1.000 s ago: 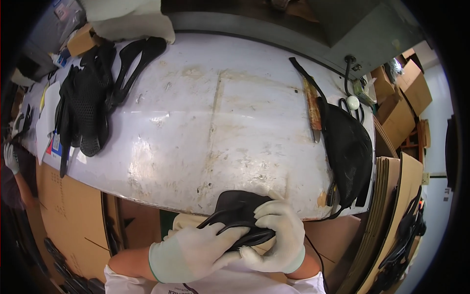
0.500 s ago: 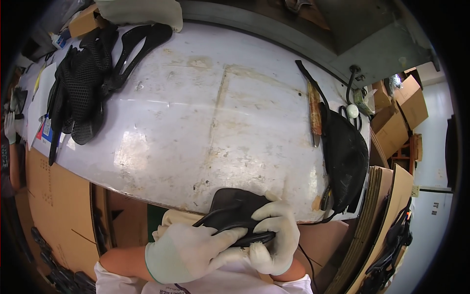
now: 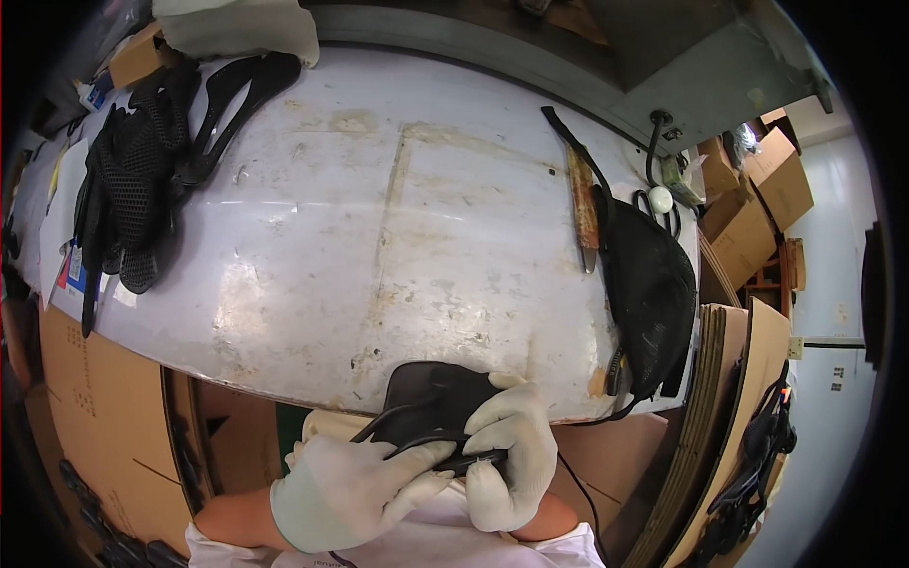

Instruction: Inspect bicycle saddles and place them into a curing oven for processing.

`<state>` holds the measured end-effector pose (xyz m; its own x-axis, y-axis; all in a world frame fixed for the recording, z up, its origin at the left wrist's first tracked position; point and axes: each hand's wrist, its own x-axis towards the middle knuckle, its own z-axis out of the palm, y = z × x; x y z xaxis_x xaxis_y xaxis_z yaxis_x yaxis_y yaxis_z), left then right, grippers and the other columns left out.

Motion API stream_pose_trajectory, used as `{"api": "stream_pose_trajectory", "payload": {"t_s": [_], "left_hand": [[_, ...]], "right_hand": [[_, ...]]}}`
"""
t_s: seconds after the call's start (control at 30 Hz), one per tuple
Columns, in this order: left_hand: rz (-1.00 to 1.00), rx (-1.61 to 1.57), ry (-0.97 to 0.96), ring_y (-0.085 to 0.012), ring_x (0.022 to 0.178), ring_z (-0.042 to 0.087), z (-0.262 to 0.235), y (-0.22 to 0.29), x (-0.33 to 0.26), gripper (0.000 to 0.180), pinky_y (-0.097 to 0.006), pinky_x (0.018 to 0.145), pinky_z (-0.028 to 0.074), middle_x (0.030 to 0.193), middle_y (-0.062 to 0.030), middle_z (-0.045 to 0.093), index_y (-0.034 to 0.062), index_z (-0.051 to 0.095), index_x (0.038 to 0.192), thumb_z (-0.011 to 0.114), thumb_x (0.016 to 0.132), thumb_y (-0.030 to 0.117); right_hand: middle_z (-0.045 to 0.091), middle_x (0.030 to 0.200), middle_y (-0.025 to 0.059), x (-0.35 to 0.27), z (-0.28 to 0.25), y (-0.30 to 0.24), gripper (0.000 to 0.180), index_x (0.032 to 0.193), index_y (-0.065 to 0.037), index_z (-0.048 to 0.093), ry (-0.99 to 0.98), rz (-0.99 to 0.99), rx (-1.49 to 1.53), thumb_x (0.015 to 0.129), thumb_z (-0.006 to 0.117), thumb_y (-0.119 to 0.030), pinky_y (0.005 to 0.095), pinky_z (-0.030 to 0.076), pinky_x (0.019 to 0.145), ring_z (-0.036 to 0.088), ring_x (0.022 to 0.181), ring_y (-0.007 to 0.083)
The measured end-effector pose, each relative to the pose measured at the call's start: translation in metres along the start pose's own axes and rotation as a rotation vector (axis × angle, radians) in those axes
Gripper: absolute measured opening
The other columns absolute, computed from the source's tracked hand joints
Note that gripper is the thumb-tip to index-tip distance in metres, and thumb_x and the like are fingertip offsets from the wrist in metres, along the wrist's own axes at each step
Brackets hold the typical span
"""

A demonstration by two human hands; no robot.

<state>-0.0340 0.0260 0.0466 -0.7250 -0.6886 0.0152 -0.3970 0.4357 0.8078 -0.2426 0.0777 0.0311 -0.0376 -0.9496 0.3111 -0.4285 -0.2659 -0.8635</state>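
Observation:
At the near edge of the table, I hold a smooth black bicycle saddle (image 3: pixel 437 393) between both gloved hands. My left hand (image 3: pixel 355 488) is closed on its lower side, with fingers pressed along a folded black edge. My right hand (image 3: pixel 511 450) wraps around its right end, fingers bent over the top and the thumb at the lower rim. A small whitish frayed bit shows by the right thumb. The saddle's underside and part of my fingertips are hidden. Both gloves are pale and thin.
Several black mesh saddle pieces (image 3: pixel 137 189) are piled at the table's left, beside a slotted black saddle (image 3: pixel 232 114). A black waist bag (image 3: pixel 649 293) and a knife with a worn brown handle (image 3: pixel 582 204) lie to the right. Cardboard sheets (image 3: pixel 705 407) stand by the table's right side.
The whole scene has shifted slightly left in the picture as my view turned. Both hands keep their hold on the saddle, with only slight finger movement.

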Motion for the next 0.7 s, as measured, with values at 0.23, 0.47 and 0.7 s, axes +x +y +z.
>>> {"api": "stream_pose_trajectory", "payload": {"t_s": [0.23, 0.47, 0.7], "left_hand": [[0.064, -0.006, 0.0, -0.0224, 0.054, 0.065, -0.001, -0.009, 0.003, 0.037, -0.035, 0.046, 0.048, 0.067, -0.0067, 0.064, 0.0118, 0.073, 0.122, 0.07, 0.095, 0.036], [0.054, 0.037, -0.068, -0.0233, 0.054, 0.066, -0.003, -0.003, 0.005, 0.041, -0.035, 0.046, 0.05, 0.068, -0.007, 0.065, 0.0114, 0.07, 0.124, 0.073, 0.093, 0.038], [-0.01, 0.001, -0.139, -0.0254, 0.06, 0.067, -0.019, -0.004, 0.011, 0.04, -0.034, 0.054, 0.052, 0.073, -0.0084, 0.068, 0.0067, 0.075, 0.112, 0.082, 0.086, 0.036]], "right_hand": [[0.066, 0.097, 0.017, 0.006, -0.003, 0.002, 0.029, 0.093, -0.004, 0.062, -0.033, -0.064, -0.053, 0.067, 0.071, -0.014, 0.0548, 0.046, 0.1, 0.062, 0.088, 0.0282], [0.067, 0.099, 0.0159, 0.002, -0.001, 0.001, 0.03, 0.092, -0.005, 0.061, -0.006, -0.062, -0.062, 0.066, 0.072, -0.012, 0.0537, 0.048, 0.099, 0.064, 0.085, 0.0283], [0.07, 0.1, 0.0144, 0.016, -0.015, 0.01, 0.04, 0.096, -0.003, 0.066, -0.151, -0.09, 0.015, 0.065, 0.087, -0.019, 0.0497, 0.05, 0.093, 0.064, 0.085, 0.0288]]}}
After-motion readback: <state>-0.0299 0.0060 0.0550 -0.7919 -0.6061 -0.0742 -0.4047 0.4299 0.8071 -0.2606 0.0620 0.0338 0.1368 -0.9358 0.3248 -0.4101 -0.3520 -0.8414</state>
